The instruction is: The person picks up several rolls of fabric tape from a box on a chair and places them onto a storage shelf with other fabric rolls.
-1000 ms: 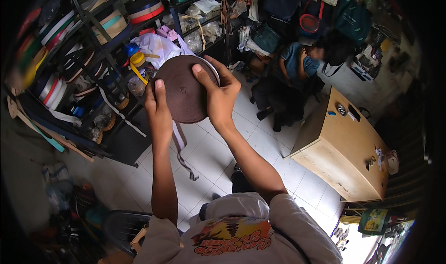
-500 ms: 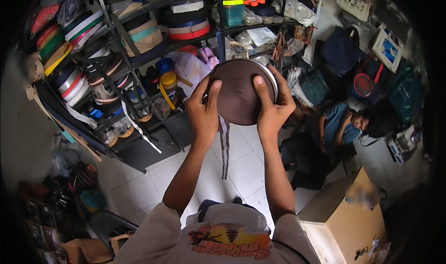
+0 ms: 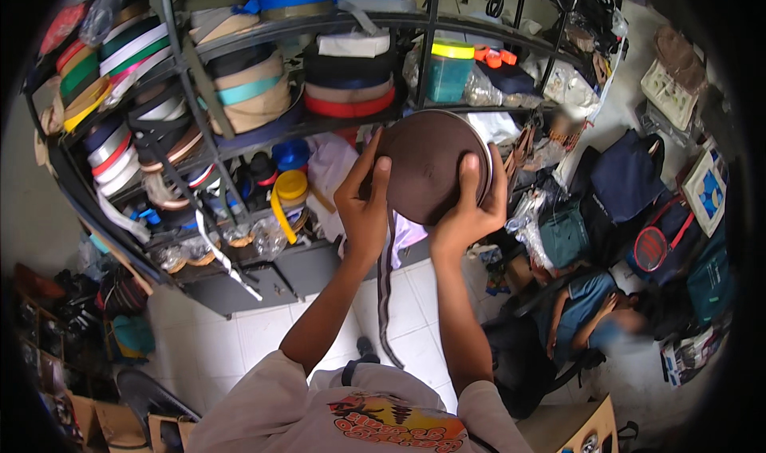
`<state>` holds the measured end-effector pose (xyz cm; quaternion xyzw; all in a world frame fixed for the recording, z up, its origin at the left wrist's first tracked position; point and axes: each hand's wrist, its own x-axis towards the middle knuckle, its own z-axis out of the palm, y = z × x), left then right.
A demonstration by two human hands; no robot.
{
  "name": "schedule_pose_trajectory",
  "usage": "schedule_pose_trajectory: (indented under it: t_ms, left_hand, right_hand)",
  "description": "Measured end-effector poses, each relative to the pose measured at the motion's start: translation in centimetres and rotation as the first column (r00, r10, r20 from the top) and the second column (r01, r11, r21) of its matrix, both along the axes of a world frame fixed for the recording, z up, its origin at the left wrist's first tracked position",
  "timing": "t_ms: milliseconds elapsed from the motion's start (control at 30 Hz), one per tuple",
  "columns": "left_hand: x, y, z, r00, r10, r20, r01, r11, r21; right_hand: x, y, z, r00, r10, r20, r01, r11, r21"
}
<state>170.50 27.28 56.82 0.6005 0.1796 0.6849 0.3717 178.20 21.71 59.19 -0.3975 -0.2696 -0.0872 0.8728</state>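
Note:
Between my two hands is a thick roll of dark brown webbing (image 3: 427, 170), raised in front of the shelves with its flat round face toward me. My left hand (image 3: 363, 202) grips the roll's left edge, thumb lying on the face and fingers behind. On the right edge, my right hand (image 3: 476, 206) clasps it the same way. From the roll's underside a loose striped tail of webbing (image 3: 384, 293) hangs down between my forearms. The fingertips behind the roll are mostly hidden.
A black metal shelf rack (image 3: 319, 24) holds several webbing rolls, such as a red one (image 3: 351, 104), plus a teal tub with yellow lid (image 3: 450, 72). A yellow roll (image 3: 291, 186) sits lower. At right a person (image 3: 586, 313) reclines near hanging bags (image 3: 628, 170). A cardboard box (image 3: 570, 429) stands lower right.
The roll and both hands have shifted slightly right and down in view. The shelves appear closer and larger. The hanging tail swings and reaches lower. The grip stays the same.

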Motion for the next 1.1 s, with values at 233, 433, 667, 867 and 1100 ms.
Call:
schedule_pose_trajectory:
  t_ms: [233,433,667,867,1100]
  left_hand:
    - [3.8,9.1,5.6,0.972,-0.2,-0.12,0.219,0.96,0.175]
    - [7.5,13.5,10.1,0.886,-0.211,-0.413,0.334,0.907,0.255]
    - [13.7,17.0,10.4,0.995,-0.03,-0.098,0.057,0.956,0.289]
    - [11.0,18.5,15.1,0.953,0.252,-0.169,-0.146,0.868,0.475]
    - [13.4,19.9,16.7,0.955,0.257,-0.147,-0.178,0.895,0.408]
  right_hand:
    - [8.8,5.4,2.1,0.794,0.596,0.121,-0.593,0.803,-0.063]
    - [14.4,9.5,8.1,0.764,0.525,0.374,-0.351,0.826,-0.441]
    - [15.0,18.9,7.9,0.964,0.258,0.072,-0.267,0.907,0.325]
    - [17.8,18.8,11.1,0.69,0.65,0.318,-0.674,0.737,-0.044]
    - [19.2,22.6,14.9,0.74,0.617,0.269,-0.667,0.726,0.167]
